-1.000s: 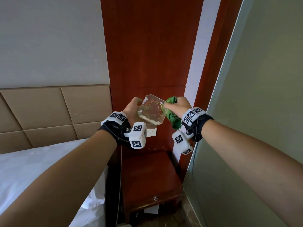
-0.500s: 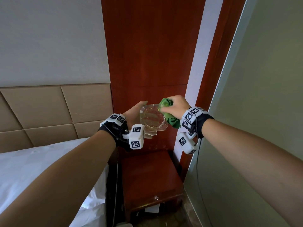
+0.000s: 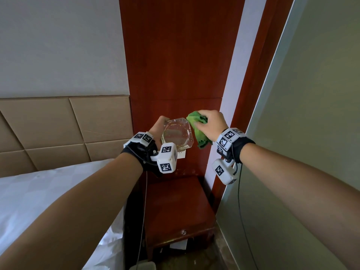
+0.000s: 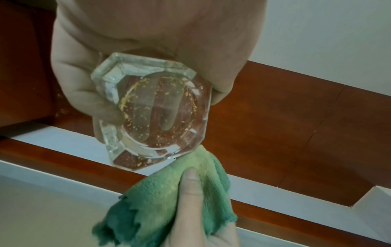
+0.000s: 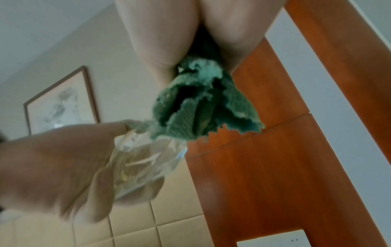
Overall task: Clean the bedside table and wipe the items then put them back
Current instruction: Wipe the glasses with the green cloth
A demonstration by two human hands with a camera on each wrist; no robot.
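Note:
My left hand (image 3: 157,127) grips a clear glass ashtray (image 3: 176,134) in the air above the bedside table (image 3: 175,207), fingers behind it and thumb on its edge. Yellow specks dot the ashtray (image 4: 156,115) bowl in the left wrist view. My right hand (image 3: 209,123) holds a bunched green cloth (image 3: 197,129) against the ashtray's right rim. The green cloth (image 4: 167,197) touches the glass edge, pinched by a finger. In the right wrist view the cloth (image 5: 203,107) hangs from the hand beside the ashtray (image 5: 143,158).
A red wooden wall panel (image 3: 179,55) rises behind the table, with a white socket (image 3: 180,155) on it. The bed (image 3: 48,201) with white sheets lies on the left, a padded headboard (image 3: 64,125) behind it. A grey wall (image 3: 311,133) closes the right side.
The ashtray has tilted from facing me to lying flatter. The right hand with the cloth has moved from the ashtray's side up to its upper right rim.

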